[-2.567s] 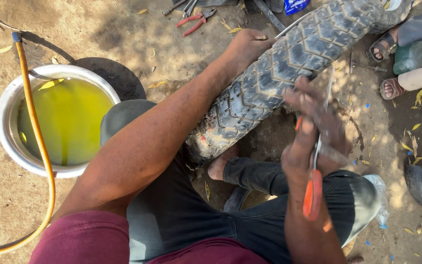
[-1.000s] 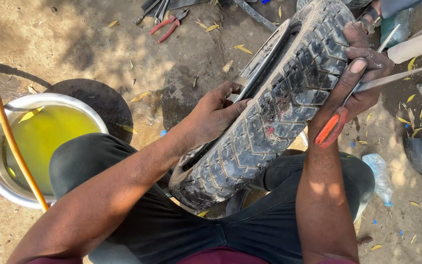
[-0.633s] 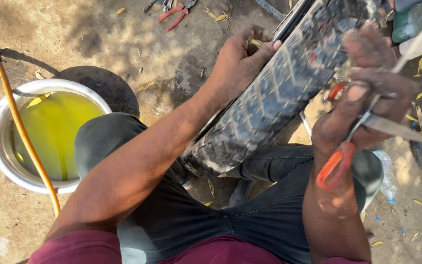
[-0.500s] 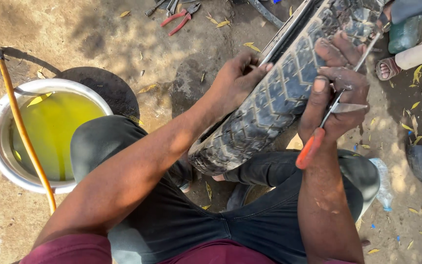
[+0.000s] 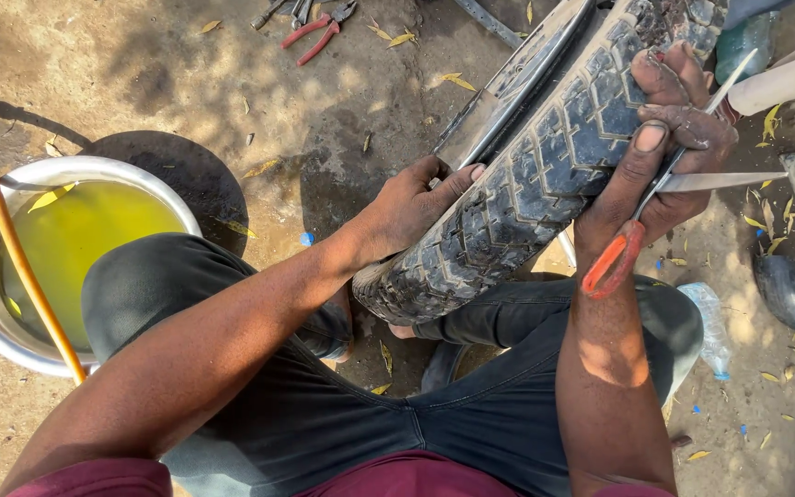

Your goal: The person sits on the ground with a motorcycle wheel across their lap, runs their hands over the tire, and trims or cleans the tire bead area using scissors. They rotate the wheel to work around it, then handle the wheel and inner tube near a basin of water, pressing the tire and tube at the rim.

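Since half a second earlier, my right hand (image 5: 664, 138) had slid up the tread and tipped its scissors' blades out to the right. Largest came the tyre (image 5: 545, 175), propped over my legs, its long axis running from lower left to upper right. My left hand (image 5: 411, 207) clamped its near sidewall, nearer the low end. My right hand pressed 1 pair of scissors (image 5: 669, 198) against the tread, orange handles (image 5: 611, 262) hanging down, possibly slightly parted.

A knobby black tyre (image 5: 545, 175) leans diagonally across the lap, with orange-handled scissors (image 5: 655, 216) held against its tread.
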